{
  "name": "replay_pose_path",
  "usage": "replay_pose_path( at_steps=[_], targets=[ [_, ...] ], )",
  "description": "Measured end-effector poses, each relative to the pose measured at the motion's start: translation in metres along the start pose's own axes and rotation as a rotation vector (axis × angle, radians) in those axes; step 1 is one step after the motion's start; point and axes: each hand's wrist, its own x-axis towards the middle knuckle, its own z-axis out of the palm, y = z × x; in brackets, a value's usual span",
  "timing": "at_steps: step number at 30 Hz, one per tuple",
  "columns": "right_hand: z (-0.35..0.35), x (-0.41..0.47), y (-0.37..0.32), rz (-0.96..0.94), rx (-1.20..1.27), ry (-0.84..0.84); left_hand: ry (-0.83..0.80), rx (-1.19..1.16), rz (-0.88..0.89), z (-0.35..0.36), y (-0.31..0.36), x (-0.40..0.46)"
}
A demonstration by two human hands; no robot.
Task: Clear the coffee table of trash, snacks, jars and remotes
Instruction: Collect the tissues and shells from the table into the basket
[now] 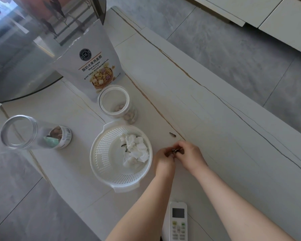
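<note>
On the white coffee table stands a white plastic basket with crumpled tissue and a dark seed shell inside. Just right of the basket, my left hand and my right hand meet, both pinching small dark seed shells between the fingertips. One more seed shell lies on the table just beyond my hands. A white remote lies at the near edge between my forearms.
An oat-crisp snack bag stands at the back. An open clear jar with a few snacks stands before it. Another clear jar lies on its side at the left. A round glass tabletop overhangs the far left. Grey floor surrounds the table.
</note>
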Motion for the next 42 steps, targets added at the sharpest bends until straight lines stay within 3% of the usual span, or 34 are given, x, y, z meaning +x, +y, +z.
replay_pose_path(
  at_steps=[12, 17, 21, 30, 33, 37, 42],
  targets=[
    [-0.037, -0.073, -0.085, -0.139, 0.248, 0.232, 0.053, -0.154, 0.229, -0.053, 0.054, -0.077],
    [-0.010, -0.088, -0.132, -0.191, 0.226, 0.082, 0.173, -0.127, 0.227, -0.107, 0.058, -0.092],
    [0.008, -0.089, -0.148, -0.114, 0.172, -0.037, 0.190, -0.113, 0.155, -0.133, 0.056, -0.089],
    [0.007, -0.082, -0.134, -0.052, 0.210, -0.026, 0.193, -0.085, 0.107, -0.136, 0.050, -0.086],
    [-0.005, -0.074, -0.119, -0.008, 0.253, 0.068, 0.178, -0.086, 0.101, -0.127, 0.050, -0.086],
    [-0.027, -0.057, -0.083, 0.106, 0.206, 0.184, 0.111, -0.057, 0.153, -0.104, 0.058, -0.085],
    [-0.034, -0.039, -0.042, 0.230, 0.079, 0.155, -0.003, 0.086, 0.210, -0.059, 0.068, -0.073]
  ],
)
